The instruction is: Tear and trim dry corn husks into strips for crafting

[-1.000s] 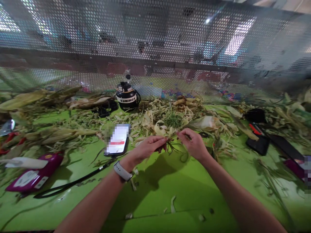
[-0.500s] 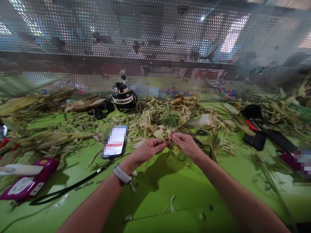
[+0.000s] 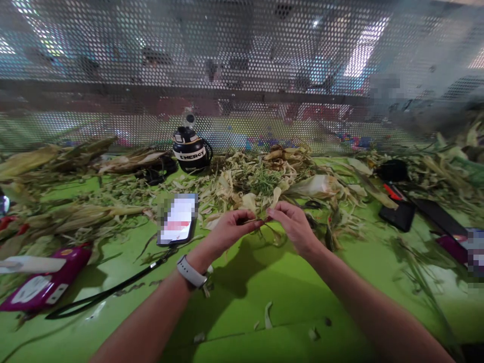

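Note:
My left hand (image 3: 231,229), a pale watch on its wrist, pinches a thin strip of corn husk (image 3: 249,220) between thumb and fingers. Close beside it, my right hand (image 3: 294,224) is also closed in a pinch on the husk, with a pale yellow flap (image 3: 277,193) rising by its fingertips. The exact grip is partly hidden by the fingers. Just beyond both hands lies a heap of dry husk shreds (image 3: 236,184) with a green tuft (image 3: 262,177) on top. Thin curled strands (image 3: 278,236) hang or lie below the fingers.
On the green table (image 3: 264,282) a lit phone (image 3: 177,222) lies left of my hands. Behind it stands a black jug (image 3: 191,151) marked ENERGY. A purple pack (image 3: 49,282) is far left, a black case (image 3: 397,216) right. A perforated metal screen (image 3: 242,50) closes the back.
My fingertips have drawn slightly apart, with a thin strip now showing between them. The pale flap stands higher by my right fingers. The surrounding things have stayed put.

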Motion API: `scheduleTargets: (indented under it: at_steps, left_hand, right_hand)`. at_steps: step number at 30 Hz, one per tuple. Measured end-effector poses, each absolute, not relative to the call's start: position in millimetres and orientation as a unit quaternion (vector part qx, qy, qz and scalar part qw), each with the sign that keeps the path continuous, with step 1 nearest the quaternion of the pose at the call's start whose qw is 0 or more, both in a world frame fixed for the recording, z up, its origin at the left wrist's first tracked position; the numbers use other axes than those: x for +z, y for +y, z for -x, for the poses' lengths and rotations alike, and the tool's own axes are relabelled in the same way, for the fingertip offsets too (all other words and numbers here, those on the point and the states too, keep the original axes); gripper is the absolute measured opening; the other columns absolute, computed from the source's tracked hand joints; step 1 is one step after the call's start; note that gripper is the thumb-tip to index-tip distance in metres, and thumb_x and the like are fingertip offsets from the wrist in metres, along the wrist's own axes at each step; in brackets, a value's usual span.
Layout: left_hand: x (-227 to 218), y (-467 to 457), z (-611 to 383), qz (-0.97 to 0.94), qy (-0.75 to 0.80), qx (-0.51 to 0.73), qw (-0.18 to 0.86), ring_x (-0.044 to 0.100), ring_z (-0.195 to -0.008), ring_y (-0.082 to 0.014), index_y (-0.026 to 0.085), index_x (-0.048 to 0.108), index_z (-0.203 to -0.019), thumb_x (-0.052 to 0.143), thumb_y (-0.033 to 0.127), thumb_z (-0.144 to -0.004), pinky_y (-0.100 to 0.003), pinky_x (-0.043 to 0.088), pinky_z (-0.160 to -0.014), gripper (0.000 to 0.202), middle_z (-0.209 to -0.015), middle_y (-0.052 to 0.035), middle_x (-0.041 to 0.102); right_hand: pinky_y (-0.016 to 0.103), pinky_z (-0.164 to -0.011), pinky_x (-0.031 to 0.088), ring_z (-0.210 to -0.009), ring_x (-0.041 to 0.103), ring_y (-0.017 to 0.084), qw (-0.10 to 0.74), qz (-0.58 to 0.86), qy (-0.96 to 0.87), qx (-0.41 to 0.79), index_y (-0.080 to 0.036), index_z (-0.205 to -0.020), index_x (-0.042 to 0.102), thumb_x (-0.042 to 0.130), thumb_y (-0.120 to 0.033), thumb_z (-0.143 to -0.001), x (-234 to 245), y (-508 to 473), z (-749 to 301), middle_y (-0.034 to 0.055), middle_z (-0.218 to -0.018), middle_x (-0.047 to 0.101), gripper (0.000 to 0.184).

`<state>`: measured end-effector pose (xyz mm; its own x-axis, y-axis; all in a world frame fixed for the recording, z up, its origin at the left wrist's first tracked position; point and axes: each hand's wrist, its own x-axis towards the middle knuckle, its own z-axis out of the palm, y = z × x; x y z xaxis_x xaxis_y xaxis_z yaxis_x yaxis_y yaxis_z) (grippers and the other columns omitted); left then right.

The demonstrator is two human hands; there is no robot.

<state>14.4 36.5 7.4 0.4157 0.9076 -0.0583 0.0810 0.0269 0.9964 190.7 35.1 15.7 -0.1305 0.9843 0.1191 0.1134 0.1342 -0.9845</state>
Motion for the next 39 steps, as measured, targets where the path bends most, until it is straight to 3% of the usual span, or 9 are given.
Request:
scheduleTargets:
  at_steps: [5,10,19,27,32,39]
  left_hand:
    - [6.4,36.9,-15.4,-0.614,0.411,0.357,0.571,0.046,-0.06,-0.0105,0.015,0.063,-0.071,0.069,0.038,-0.067,-0.023,0.036,-0.058,0.025,-0.065,0.0002,0.057]
    - [3.9,35.7,-16.9,-0.654,0.398,0.341,0.546,0.051,-0.064,-0.013,0.016,0.066,-0.072,0.067,0.032,-0.069,-0.025,0.039,-0.061,0.016,-0.069,-0.0017,0.061]
    - [5.2,33.0,-18.7,-0.763,0.364,0.352,0.402,0.053,-0.069,-0.0146,0.016,0.068,-0.076,0.061,0.03,-0.077,-0.025,0.039,-0.064,0.016,-0.072,-0.0034,0.059]
    - [11.6,31.1,-18.6,-0.634,0.406,0.347,0.56,0.05,-0.067,-0.0133,0.017,0.07,-0.086,0.057,0.033,-0.077,-0.024,0.038,-0.062,0.022,-0.076,-0.0026,0.064]
    - [9.3,31.6,-19.8,-0.533,0.438,0.368,0.624,0.05,-0.067,-0.0119,0.017,0.072,-0.086,0.064,0.028,-0.068,-0.023,0.036,-0.061,0.023,-0.077,-0.0032,0.067]
    - [4.1,34.9,-17.5,-0.478,0.41,0.359,0.689,0.038,-0.053,-0.0079,0.015,0.069,-0.072,0.065,0.027,-0.065,-0.022,0.027,-0.051,0.014,-0.059,0.0014,0.054]
  right_hand:
    - [0.025,-0.065,0.04,-0.064,0.05,0.012,0.48,0.459,-0.571,0.482,-0.017,-0.063,0.055,0.058,-0.034,-0.076,13.2,33.3,-188.6,-0.0019,-0.063,0.056,0.022]
    - [0.024,-0.068,0.043,-0.076,0.056,0.013,0.433,0.419,-0.577,0.551,-0.019,-0.086,0.062,0.066,-0.036,-0.07,10.3,31.3,-184.4,0.0001,-0.082,0.062,0.023]
    - [0.024,-0.059,0.039,-0.06,0.049,0.01,0.472,0.466,-0.492,0.563,-0.016,-0.067,0.059,0.075,-0.037,-0.058,1.4,33.2,-178.7,-0.0023,-0.063,0.056,0.028]
    - [0.024,-0.061,0.04,-0.061,0.05,0.011,0.498,0.471,-0.523,0.506,-0.016,-0.073,0.061,0.075,-0.035,-0.059,3.1,35.0,-182.0,-0.0025,-0.065,0.058,0.027]
    - [0.024,-0.061,0.039,-0.063,0.049,0.011,0.513,0.473,-0.526,0.486,-0.017,-0.073,0.061,0.074,-0.036,-0.061,-2.7,35.0,-181.8,-0.0021,-0.068,0.057,0.025]
    - [0.024,-0.061,0.038,-0.063,0.048,0.011,0.529,0.473,-0.541,0.452,-0.017,-0.068,0.062,0.071,-0.032,-0.064,-2.8,35.7,-182.2,-0.0019,-0.068,0.056,0.018]
